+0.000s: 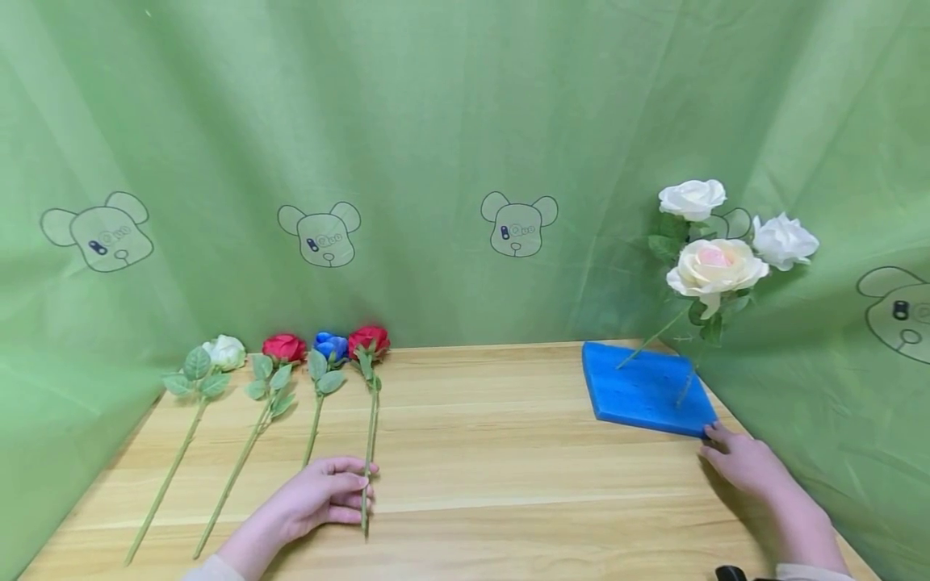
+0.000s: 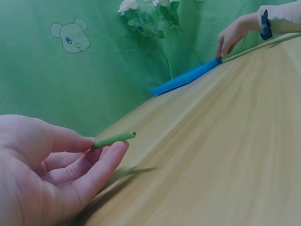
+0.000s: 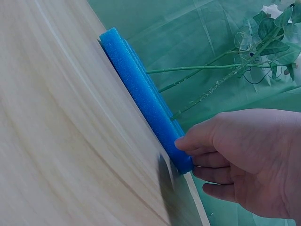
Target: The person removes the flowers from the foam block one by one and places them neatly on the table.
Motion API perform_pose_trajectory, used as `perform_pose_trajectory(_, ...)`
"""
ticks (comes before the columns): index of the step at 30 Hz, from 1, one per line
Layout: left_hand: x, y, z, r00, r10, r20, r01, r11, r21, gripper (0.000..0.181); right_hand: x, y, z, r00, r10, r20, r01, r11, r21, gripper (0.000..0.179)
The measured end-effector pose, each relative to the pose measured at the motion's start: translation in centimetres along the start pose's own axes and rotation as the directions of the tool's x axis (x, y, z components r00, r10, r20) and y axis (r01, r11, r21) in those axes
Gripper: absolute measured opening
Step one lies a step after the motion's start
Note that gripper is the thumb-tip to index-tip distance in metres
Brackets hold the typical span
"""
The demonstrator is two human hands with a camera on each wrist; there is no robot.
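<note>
My left hand (image 1: 312,502) pinches the lower stem of a red rose (image 1: 368,342) between thumb and fingers. In the left wrist view the cut end of its green stem (image 2: 114,140) pokes out past the fingertips. At the right, a blue foam board (image 1: 632,397) lies on the table with three pale roses standing in it: a cream one with a pink centre (image 1: 715,268) and two white ones (image 1: 693,199). My right hand (image 1: 748,464) grips the board's near right corner, thumb on its edge, as the right wrist view (image 3: 254,160) shows.
Left of the held rose lie a blue rose (image 1: 331,347), another red rose (image 1: 283,348) and a white rose (image 1: 224,353), stems toward me. Green curtain (image 1: 450,121) with bear-head prints encloses the wooden table (image 1: 508,484) at the back and sides.
</note>
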State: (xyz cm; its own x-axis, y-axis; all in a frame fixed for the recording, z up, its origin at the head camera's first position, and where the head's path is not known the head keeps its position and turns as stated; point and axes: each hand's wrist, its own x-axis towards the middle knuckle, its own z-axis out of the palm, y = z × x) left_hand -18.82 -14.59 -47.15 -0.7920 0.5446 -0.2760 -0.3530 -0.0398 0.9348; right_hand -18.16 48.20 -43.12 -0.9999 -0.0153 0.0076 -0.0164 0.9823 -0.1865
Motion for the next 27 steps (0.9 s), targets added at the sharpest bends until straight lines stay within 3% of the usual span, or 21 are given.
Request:
perform_pose_trajectory(8,0.0,0.4,-0.2,0.998,-0.044,-0.036,0.043,0.999,-0.029,0.043,-0.1,0.0,-0.1,1.000,0.011,0.008,-0.011,1.000,0.002,0.054)
perform_pose_trajectory(27,-0.8,1.3,-0.5,0.991,-0.043,-0.126,0.063,0.985,0.159,0.052,-0.1,0.0,0.0,1.000,-0.003,-0.002,0.003,1.000,-0.003,0.054)
